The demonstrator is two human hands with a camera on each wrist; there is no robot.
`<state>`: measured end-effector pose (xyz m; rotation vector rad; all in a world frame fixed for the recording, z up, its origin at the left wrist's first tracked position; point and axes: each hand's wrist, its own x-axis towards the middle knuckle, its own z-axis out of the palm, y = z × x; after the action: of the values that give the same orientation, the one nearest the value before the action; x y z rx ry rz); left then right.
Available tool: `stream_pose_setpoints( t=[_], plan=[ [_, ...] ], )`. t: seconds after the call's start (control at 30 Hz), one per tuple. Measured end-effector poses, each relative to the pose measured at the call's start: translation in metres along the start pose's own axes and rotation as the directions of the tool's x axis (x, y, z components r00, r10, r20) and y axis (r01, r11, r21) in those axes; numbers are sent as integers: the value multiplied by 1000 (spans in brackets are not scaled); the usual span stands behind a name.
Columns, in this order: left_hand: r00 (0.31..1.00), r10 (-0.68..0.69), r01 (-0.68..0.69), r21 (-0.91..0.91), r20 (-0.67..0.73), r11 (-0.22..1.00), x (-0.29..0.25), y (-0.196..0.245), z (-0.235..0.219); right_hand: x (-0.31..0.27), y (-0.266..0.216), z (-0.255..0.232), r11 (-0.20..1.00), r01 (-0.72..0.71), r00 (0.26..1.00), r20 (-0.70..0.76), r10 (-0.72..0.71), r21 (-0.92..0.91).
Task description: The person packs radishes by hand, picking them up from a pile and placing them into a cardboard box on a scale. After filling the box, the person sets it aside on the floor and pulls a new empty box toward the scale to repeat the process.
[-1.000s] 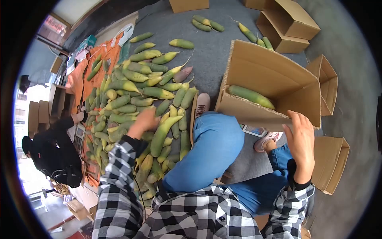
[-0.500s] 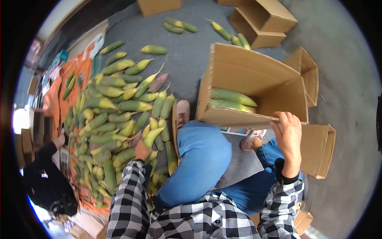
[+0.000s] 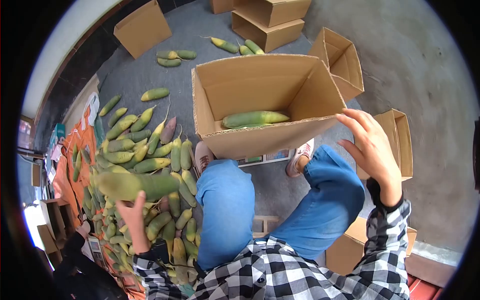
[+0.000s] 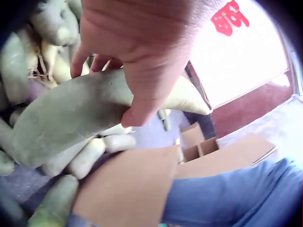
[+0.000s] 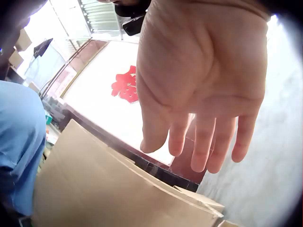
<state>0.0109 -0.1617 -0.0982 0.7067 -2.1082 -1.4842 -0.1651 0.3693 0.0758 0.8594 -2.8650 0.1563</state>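
Note:
My left hand (image 3: 133, 220) grips a large green radish (image 3: 140, 186) above the heap, thumb on one side and fingers on the other. In the left wrist view, the radish (image 4: 66, 118) lies crosswise under the palm, its pale tapered end pointing right. An open cardboard box (image 3: 270, 139) stands tilted before my knees. Green radishes (image 3: 255, 118) lie on its bottom, partly hidden by the near wall. At the box's near right corner is my right hand (image 3: 370, 142), fingers extended, index fingertip right at the rim. The right wrist view shows that hand (image 5: 203, 80) with nothing in the palm.
A wide heap of green radishes (image 3: 120, 145) covers the floor at left, partly on an orange sheet (image 3: 62, 175). Several cardboard boxes (image 3: 272, 35) stand behind and to the right. A person in dark clothing (image 3: 82, 275) is at the lower left.
My left hand has come up from the heap with a radish in its grip. The head view has swung right, shifting everything left. A second radish shows in the box since the first frame.

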Motion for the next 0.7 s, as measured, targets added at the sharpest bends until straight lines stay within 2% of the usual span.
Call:
stream_pose_setpoints(
  t=[0.03,0.07,0.13,0.2,0.27,0.33,0.4,0.43,0.47,0.53,0.6,0.63,0.7],
  plan=[
    [995,96,-96,-21,-16,995,10,34,2,5,8,6,994,87,996,-14,-87,62],
    [981,193,-194,-42,-33,980,20,70,8,11,18,14,995,82,996,-33,-80,62],
    [914,402,-398,-323,-55,859,39,127,30,25,33,37,966,242,970,-37,-240,94],
    [892,452,-418,-424,-22,804,47,183,63,34,43,61,960,216,973,45,-228,179],
    [853,508,-448,-335,119,829,53,221,103,40,50,85,950,190,971,96,-219,247],
    [805,427,-433,-85,411,897,53,252,145,40,48,88,959,117,980,127,-154,259],
    [661,479,-496,-143,577,856,57,255,206,38,49,92,957,144,983,72,-167,253],
    [577,487,-571,-102,656,814,62,248,232,38,48,91,957,135,983,88,-162,257],
    [486,480,-644,-72,730,762,68,237,257,36,48,88,961,93,973,182,-143,259],
    [324,287,-735,49,902,676,82,200,308,32,50,93,957,109,976,155,-154,268],
    [160,83,-882,105,984,460,78,191,338,29,50,93,953,126,978,125,-165,274],
    [158,83,-880,103,984,463,78,196,346,29,49,93,950,124,979,123,-165,288],
    [74,-33,-843,80,997,531,83,212,356,29,50,92,948,122,982,103,-159,293]
  ],
)
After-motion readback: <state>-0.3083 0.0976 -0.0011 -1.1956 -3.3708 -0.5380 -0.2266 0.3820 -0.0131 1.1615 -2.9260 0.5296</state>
